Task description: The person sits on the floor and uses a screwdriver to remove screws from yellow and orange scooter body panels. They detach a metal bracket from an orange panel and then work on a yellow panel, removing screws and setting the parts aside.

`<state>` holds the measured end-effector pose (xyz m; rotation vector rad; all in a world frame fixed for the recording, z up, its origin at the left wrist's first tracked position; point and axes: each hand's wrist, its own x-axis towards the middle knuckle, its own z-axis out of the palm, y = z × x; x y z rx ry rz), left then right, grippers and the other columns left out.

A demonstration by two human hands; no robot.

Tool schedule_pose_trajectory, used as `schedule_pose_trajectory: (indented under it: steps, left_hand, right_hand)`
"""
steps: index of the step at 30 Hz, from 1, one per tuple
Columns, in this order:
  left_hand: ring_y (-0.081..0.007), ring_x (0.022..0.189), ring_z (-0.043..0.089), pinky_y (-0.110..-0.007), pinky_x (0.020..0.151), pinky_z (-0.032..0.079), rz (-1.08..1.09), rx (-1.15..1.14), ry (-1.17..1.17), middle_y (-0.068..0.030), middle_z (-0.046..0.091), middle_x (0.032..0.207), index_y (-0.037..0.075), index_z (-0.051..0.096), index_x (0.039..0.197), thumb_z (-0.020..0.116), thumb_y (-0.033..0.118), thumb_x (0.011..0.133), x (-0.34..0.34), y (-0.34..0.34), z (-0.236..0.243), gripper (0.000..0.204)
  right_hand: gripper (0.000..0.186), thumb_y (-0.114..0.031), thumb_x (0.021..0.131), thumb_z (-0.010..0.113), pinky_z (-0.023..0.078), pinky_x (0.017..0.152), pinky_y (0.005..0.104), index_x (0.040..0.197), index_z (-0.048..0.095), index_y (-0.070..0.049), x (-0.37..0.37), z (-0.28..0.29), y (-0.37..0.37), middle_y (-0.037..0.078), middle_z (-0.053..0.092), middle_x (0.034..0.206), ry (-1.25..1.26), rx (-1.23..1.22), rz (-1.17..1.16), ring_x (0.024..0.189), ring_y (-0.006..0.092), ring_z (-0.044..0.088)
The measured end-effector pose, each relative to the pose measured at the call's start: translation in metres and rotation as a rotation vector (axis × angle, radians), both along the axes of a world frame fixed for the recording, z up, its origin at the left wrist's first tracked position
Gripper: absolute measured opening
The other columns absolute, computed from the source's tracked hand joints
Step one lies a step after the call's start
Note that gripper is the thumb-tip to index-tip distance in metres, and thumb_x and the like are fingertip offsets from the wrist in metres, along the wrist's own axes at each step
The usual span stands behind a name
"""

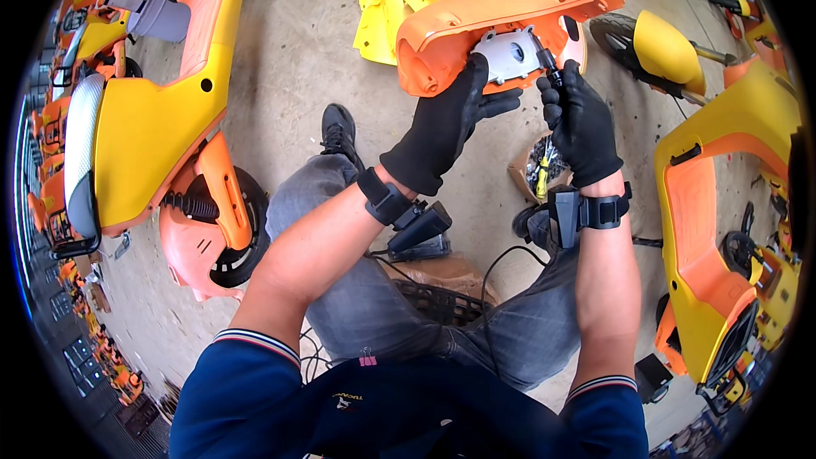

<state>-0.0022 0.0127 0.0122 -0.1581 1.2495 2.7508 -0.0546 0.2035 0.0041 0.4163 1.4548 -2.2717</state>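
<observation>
An orange plastic body panel (476, 10) is held up at the top centre, with a white plate (508, 49) inside it. My gloved left hand (438, 132) supports the panel from below, thumb against it and fingers reaching right. My gloved right hand (582, 119) grips a black screwdriver-like tool (552, 64), whose tip end is at the plate's right side. Below my right hand, an open box (520, 172) of small parts holds a yellow screwdriver (542, 178). The exact contact at the tool tip is too small to make out.
Yellow-orange scooters stand left (144, 153) and right (714, 119). Yellow panels (378, 17) lie beyond the orange one, beside a wheel with a yellow fender (663, 51). Cables (484, 289) and cardboard (442, 268) lie between my legs. More scooters (64, 119) line the far left.
</observation>
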Motion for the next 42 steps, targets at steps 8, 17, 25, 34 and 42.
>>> schedule_pose_trajectory:
  steps: [8, 17, 25, 34, 42]
  left_hand:
    - [-0.0252, 0.109, 0.061, -0.041, 0.091, 0.055, -0.007, 0.018, 0.007, -0.0139, 0.053, 0.129, 0.001, 0.038, 0.138, 0.049, 0.032, 0.102, 0.002, 0.0, -0.002, 0.049]
    - [-0.0269, 0.108, 0.063, -0.041, 0.093, 0.055, -0.002, -0.019, 0.001, -0.0161, 0.057, 0.126, -0.002, 0.04, 0.136, 0.047, 0.032, 0.103, 0.002, 0.002, 0.001, 0.048]
    - [-0.0266, 0.109, 0.063, -0.042, 0.093, 0.056, 0.023, -0.035, 0.038, -0.0153, 0.055, 0.127, -0.001, 0.04, 0.136, 0.048, 0.032, 0.102, 0.001, 0.002, 0.002, 0.048]
    - [-0.027, 0.11, 0.062, -0.042, 0.092, 0.056, -0.014, -0.076, 0.042, -0.015, 0.054, 0.129, -0.001, 0.04, 0.137, 0.048, 0.032, 0.102, 0.005, 0.008, 0.0, 0.048]
    - [-0.0268, 0.11, 0.062, -0.041, 0.091, 0.057, -0.013, -0.11, 0.066, -0.0137, 0.054, 0.128, -0.001, 0.04, 0.137, 0.049, 0.029, 0.102, 0.005, 0.007, 0.004, 0.047]
  right_hand:
    - [0.027, -0.032, 0.098, 0.058, 0.042, 0.051, 0.0213, 0.099, 0.056, -0.005, 0.001, 0.004, -0.005, 0.001, 0.053, 0.073, 0.105, 0.079, -0.047, 0.059, 0.0079, 0.049]
    - [0.024, -0.027, 0.1, 0.055, 0.046, 0.056, 0.0222, 0.104, 0.058, -0.003, 0.005, 0.011, -0.01, 0.003, 0.055, 0.075, 0.084, 0.12, -0.079, 0.064, 0.0087, 0.053]
    - [0.024, -0.022, 0.099, 0.056, 0.048, 0.06, 0.0222, 0.108, 0.058, 0.0, 0.002, 0.003, -0.009, 0.004, 0.059, 0.085, 0.295, 0.171, -0.085, 0.067, 0.0091, 0.055]
    - [0.032, -0.029, 0.1, 0.052, 0.041, 0.05, 0.0212, 0.109, 0.06, 0.001, 0.001, 0.015, -0.005, 0.005, 0.059, 0.081, 0.112, 0.091, -0.04, 0.061, 0.0081, 0.051]
    - [0.026, -0.025, 0.098, 0.055, 0.042, 0.055, 0.0204, 0.105, 0.06, 0.0, -0.002, 0.009, -0.012, 0.004, 0.058, 0.079, 0.221, 0.012, -0.128, 0.065, 0.0086, 0.052]
